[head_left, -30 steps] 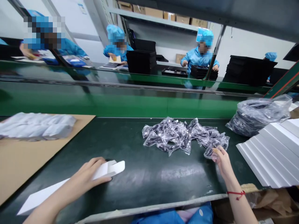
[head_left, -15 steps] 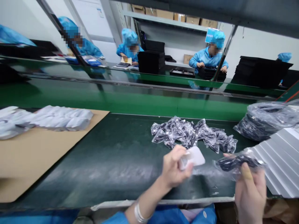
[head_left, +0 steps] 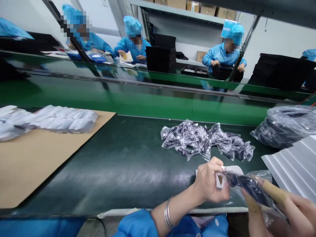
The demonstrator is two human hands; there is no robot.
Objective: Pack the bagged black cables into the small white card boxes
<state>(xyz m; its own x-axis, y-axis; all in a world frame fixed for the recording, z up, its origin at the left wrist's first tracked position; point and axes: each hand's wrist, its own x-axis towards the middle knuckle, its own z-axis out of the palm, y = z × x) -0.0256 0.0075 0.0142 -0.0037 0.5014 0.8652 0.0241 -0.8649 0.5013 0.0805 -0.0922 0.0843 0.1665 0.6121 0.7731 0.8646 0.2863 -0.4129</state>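
My left hand (head_left: 209, 182), with silver bangles at the wrist, grips a small white box (head_left: 233, 170) whose open end faces right. My right hand (head_left: 281, 204) pinches a dark cable in a clear plastic bag (head_left: 256, 189). The bag's left tip is at the box's open end; whether it is inside is hard to tell. Behind both hands, a pile of bagged dark cables (head_left: 195, 138) lies on the dark green surface (head_left: 128, 158).
Flat white cartons (head_left: 293, 164) lie at the right, near a large plastic bag (head_left: 283, 126). Wrapped white packs (head_left: 66, 118) rest on a cardboard sheet (head_left: 44, 154) at left. Several people in blue work beyond the green ledge (head_left: 148, 98), beside black stacks (head_left: 160, 59).
My left hand and the white box have moved right, and the bagged cable has come against the box's open end. My right hand has shifted right and lower. The camera view has shifted slightly.
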